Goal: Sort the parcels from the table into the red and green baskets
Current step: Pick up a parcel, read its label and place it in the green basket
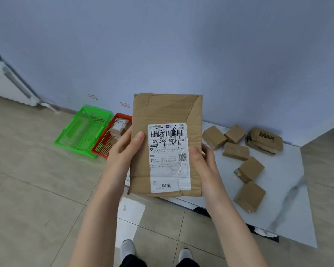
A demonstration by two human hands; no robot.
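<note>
I hold a flat brown cardboard parcel [166, 116] upright in front of me, its white shipping label with black handwriting facing me. My left hand [126, 146] grips its left edge and my right hand [202, 160] grips its right edge, thumbs on the label side. On the floor at the left stand the green basket [81, 130], which looks empty, and beside it the red basket [104, 145] with small parcels [120, 126] inside. Several brown parcels [235, 151] lie on the white marble-look table [289, 182] at the right.
A larger box printed "MAX" [264, 140] sits at the table's far side. Two small labels [124, 104] are stuck on the blue wall above the baskets. A white unit [6, 83] stands at far left. Beige floor tiles and my shoes [127, 247] lie below.
</note>
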